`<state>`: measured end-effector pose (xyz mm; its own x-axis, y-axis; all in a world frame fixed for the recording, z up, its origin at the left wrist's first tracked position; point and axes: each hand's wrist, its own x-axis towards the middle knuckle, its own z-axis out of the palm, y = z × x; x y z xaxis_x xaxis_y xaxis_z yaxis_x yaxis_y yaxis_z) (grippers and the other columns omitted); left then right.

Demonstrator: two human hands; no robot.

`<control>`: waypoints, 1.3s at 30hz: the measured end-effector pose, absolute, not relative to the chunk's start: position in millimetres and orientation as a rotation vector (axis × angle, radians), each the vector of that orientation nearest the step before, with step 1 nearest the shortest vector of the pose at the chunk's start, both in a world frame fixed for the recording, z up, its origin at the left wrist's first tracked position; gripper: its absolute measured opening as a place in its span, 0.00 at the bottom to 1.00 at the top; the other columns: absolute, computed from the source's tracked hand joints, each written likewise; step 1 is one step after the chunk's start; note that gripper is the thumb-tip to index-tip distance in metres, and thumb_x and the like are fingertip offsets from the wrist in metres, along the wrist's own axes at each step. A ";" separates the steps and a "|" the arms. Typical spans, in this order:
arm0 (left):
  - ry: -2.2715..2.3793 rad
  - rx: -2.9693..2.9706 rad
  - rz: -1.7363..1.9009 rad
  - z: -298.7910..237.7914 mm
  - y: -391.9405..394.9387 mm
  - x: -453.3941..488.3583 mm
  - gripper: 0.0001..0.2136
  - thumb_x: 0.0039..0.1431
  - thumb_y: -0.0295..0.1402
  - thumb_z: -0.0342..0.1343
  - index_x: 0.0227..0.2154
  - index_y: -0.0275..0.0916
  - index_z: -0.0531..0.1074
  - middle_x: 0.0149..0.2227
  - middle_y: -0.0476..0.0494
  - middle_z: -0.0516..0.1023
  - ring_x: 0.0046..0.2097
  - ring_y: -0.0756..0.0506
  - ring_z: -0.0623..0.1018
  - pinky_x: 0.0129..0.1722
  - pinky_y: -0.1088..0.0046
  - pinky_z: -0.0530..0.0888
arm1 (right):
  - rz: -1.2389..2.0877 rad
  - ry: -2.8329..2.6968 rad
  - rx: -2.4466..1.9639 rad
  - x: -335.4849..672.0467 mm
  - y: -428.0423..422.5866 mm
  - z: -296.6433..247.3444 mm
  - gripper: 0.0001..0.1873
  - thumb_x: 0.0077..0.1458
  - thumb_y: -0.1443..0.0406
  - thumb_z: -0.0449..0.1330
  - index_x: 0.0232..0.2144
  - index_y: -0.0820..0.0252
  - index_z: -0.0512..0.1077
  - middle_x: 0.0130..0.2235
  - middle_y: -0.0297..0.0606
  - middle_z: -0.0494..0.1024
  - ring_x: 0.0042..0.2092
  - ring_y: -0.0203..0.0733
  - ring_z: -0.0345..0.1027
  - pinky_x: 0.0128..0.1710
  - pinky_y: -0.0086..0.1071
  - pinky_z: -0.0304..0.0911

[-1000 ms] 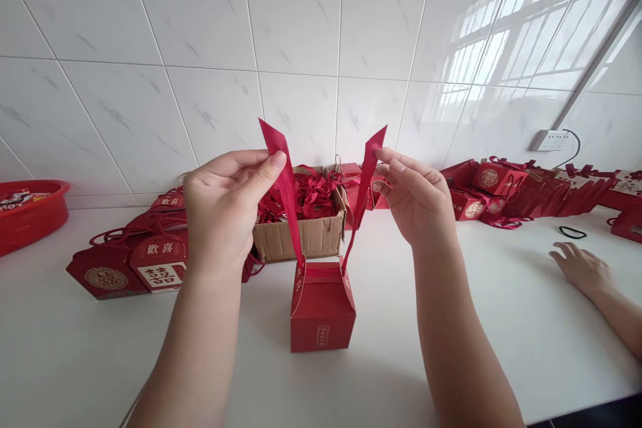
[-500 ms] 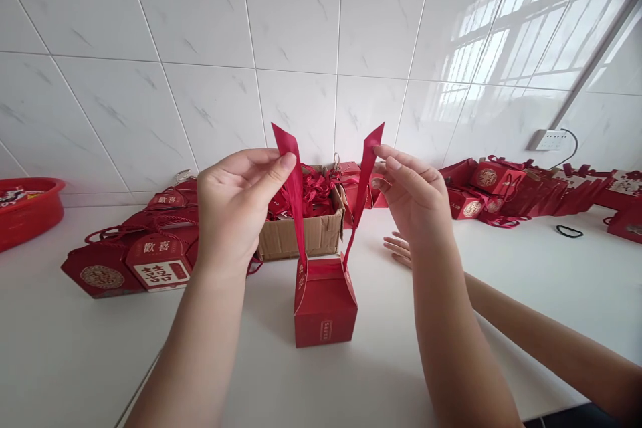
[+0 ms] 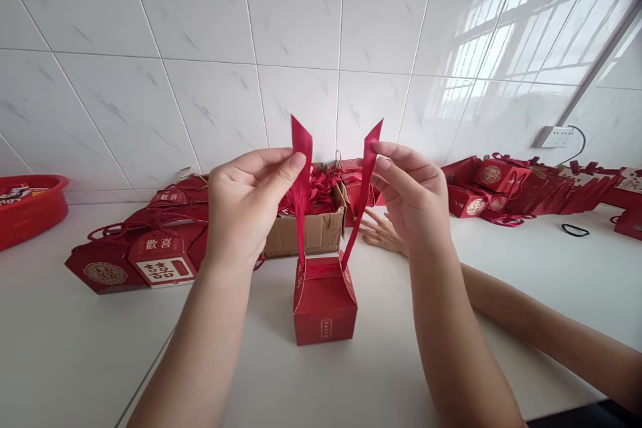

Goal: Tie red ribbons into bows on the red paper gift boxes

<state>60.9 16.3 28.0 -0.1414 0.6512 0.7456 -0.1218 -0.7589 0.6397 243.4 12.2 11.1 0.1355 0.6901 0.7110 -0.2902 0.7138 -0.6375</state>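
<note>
A small red gift box (image 3: 325, 311) with gold print stands upright on the white table, and a red ribbon (image 3: 301, 214) rises from both sides of its top. My left hand (image 3: 253, 197) pinches one ribbon end between thumb and fingers, its slanted tip sticking up above the grip. The other ribbon end is pinched by my right hand (image 3: 414, 194), at about the same height. Both ribbon lengths stretch upward from the box, and their tips are apart.
Behind the box stands a cardboard carton (image 3: 305, 233) full of red ribbon-tied things. Larger red boxes (image 3: 163, 254) lie left, beside a red basin (image 3: 33, 210). More red boxes (image 3: 494, 177) line the wall at right, near a black loop (image 3: 574, 230). Another person's hand (image 3: 384, 231) reaches in from the right.
My left hand has moved a little right with its ribbon end, so the two ends are closer together. The other person's hand has reached further left on the table.
</note>
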 end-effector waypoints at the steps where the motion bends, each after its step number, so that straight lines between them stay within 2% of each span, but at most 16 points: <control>1: 0.593 1.637 1.925 27.7 15.7 61.0 0.05 0.48 0.34 0.66 0.30 0.42 0.80 0.28 0.50 0.81 0.31 0.50 0.79 0.35 0.76 0.77 | 0.734 -1.251 -0.381 242.0 12.1 10.8 0.07 0.53 0.67 0.63 0.36 0.52 0.77 0.36 0.30 0.79 0.38 0.34 0.73 0.42 0.32 0.71; 6: 0.650 1.772 1.806 27.6 10.0 62.9 0.06 0.50 0.36 0.65 0.31 0.41 0.80 0.30 0.48 0.81 0.33 0.48 0.79 0.35 0.74 0.76 | 0.757 -1.324 -0.385 234.3 11.4 8.6 0.07 0.53 0.66 0.63 0.37 0.54 0.76 0.40 0.32 0.79 0.38 0.33 0.72 0.39 0.29 0.71; 12: 0.722 1.869 1.673 30.2 2.7 66.2 0.06 0.49 0.34 0.65 0.29 0.40 0.76 0.29 0.48 0.81 0.32 0.48 0.79 0.33 0.75 0.76 | 0.757 -1.453 -0.399 226.6 9.3 7.9 0.06 0.54 0.65 0.61 0.37 0.55 0.69 0.38 0.35 0.77 0.38 0.35 0.73 0.39 0.32 0.71; 17: 0.736 1.818 1.557 31.7 1.4 66.3 0.15 0.47 0.34 0.67 0.38 0.41 0.72 0.27 0.48 0.80 0.29 0.47 0.79 0.31 0.74 0.76 | 0.739 -1.497 -0.418 223.2 6.6 8.9 0.09 0.55 0.65 0.60 0.37 0.54 0.62 0.37 0.34 0.77 0.40 0.37 0.73 0.39 0.33 0.70; 20: 0.783 1.873 1.520 31.9 2.4 66.6 0.14 0.48 0.33 0.66 0.39 0.40 0.75 0.27 0.48 0.80 0.31 0.47 0.79 0.33 0.74 0.76 | 0.745 -1.510 -0.430 222.2 4.8 9.0 0.08 0.55 0.65 0.60 0.37 0.54 0.64 0.36 0.34 0.76 0.39 0.37 0.73 0.36 0.31 0.70; 26: 0.684 1.891 1.607 30.8 3.7 69.2 0.04 0.49 0.30 0.65 0.29 0.40 0.78 0.31 0.47 0.81 0.34 0.48 0.80 0.36 0.75 0.77 | 0.811 -1.501 -0.350 221.6 3.4 8.0 0.07 0.56 0.68 0.59 0.38 0.55 0.67 0.36 0.34 0.76 0.38 0.36 0.72 0.39 0.32 0.69; 30: 0.649 1.841 1.692 29.1 4.6 68.6 0.03 0.47 0.28 0.66 0.26 0.43 0.79 0.31 0.47 0.82 0.34 0.46 0.81 0.36 0.71 0.78 | 0.817 -1.588 -0.309 224.5 3.0 8.1 0.14 0.53 0.66 0.61 0.43 0.53 0.68 0.43 0.36 0.76 0.43 0.39 0.71 0.43 0.34 0.69; 33: 0.654 1.820 1.718 28.1 5.5 67.5 0.04 0.47 0.28 0.66 0.25 0.45 0.80 0.30 0.48 0.82 0.34 0.45 0.81 0.35 0.70 0.79 | 0.838 -1.655 -0.335 226.5 2.6 9.0 0.16 0.55 0.64 0.61 0.47 0.49 0.69 0.46 0.35 0.76 0.43 0.38 0.72 0.44 0.35 0.70; 36: 0.644 1.820 1.719 28.0 5.9 67.1 0.05 0.47 0.28 0.66 0.25 0.46 0.80 0.31 0.48 0.82 0.36 0.45 0.81 0.37 0.68 0.79 | 0.850 -1.649 -0.330 226.4 3.8 9.6 0.11 0.58 0.64 0.58 0.44 0.49 0.73 0.43 0.33 0.77 0.42 0.38 0.73 0.43 0.35 0.70; 39: 0.666 1.863 1.711 28.9 5.4 66.8 0.05 0.47 0.27 0.65 0.25 0.45 0.79 0.31 0.48 0.82 0.35 0.46 0.80 0.36 0.70 0.78 | 0.824 -1.609 -0.342 224.4 6.8 9.1 0.08 0.57 0.63 0.60 0.40 0.50 0.76 0.42 0.34 0.79 0.43 0.39 0.73 0.44 0.36 0.70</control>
<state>66.8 5.4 28.9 0.0808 0.6667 0.7409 0.0097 -0.7439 0.6683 224.4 6.8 9.1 -0.2220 0.6378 0.7375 -0.2262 0.7021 -0.6752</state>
